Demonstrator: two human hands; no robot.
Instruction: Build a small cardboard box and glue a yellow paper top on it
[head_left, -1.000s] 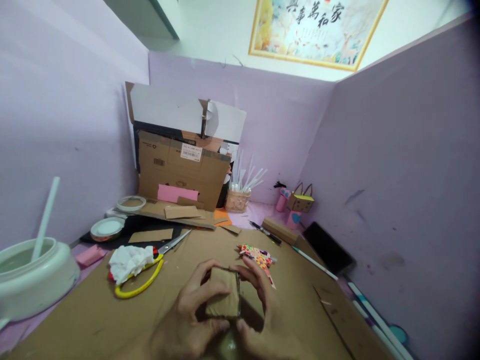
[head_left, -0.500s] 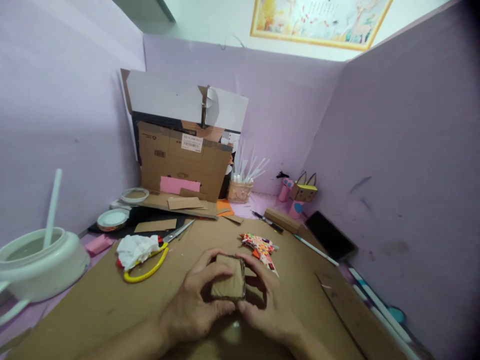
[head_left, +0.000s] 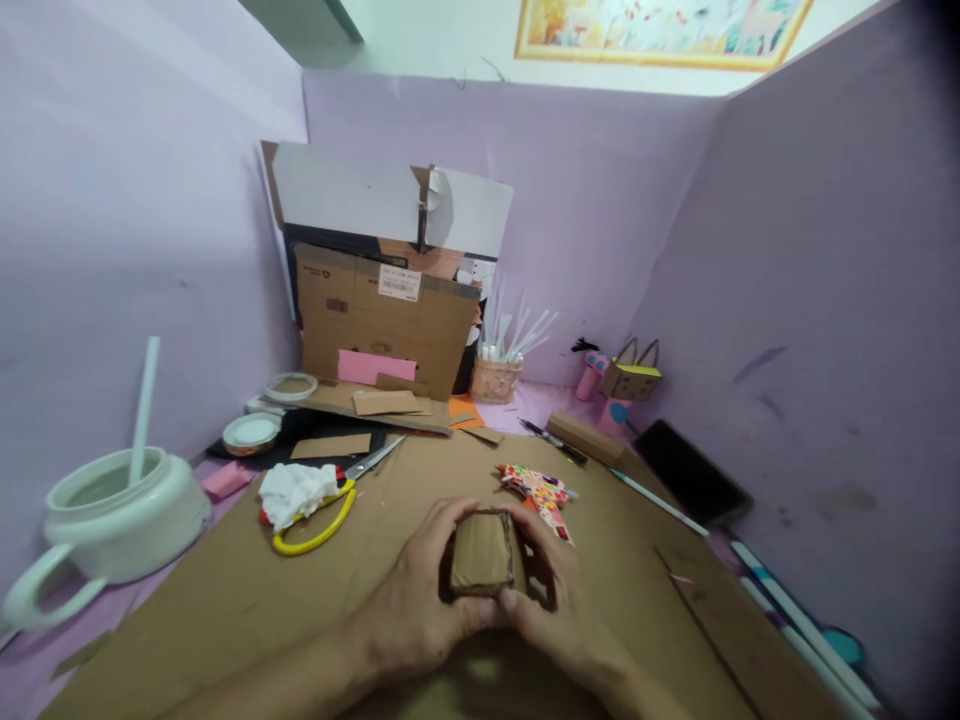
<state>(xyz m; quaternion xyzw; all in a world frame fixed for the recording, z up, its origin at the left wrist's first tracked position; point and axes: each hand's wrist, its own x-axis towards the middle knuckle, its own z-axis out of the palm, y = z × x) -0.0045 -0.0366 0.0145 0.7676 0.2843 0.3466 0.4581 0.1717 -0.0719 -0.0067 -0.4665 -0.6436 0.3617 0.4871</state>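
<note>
Toward the table's [head_left: 536, 400] near edge, my left hand [head_left: 431, 590] and right hand [head_left: 553, 590] pinch a small cardboard block [head_left: 481, 552] between them, and squeezing unevenly might skew its edges.

Scuffed lilac walls [head_left: 810, 300] stand below a gold-framed picture [head_left: 660, 30].

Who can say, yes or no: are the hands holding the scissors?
No, the left hand and right hand hold a block, while the scissors lie apart.

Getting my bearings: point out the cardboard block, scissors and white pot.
Cardboard block [head_left: 481, 553]: head view, upper face.
Scissors [head_left: 351, 494]: head view, yellow handle.
White pot [head_left: 139, 535]: head view, outer wall.
</note>
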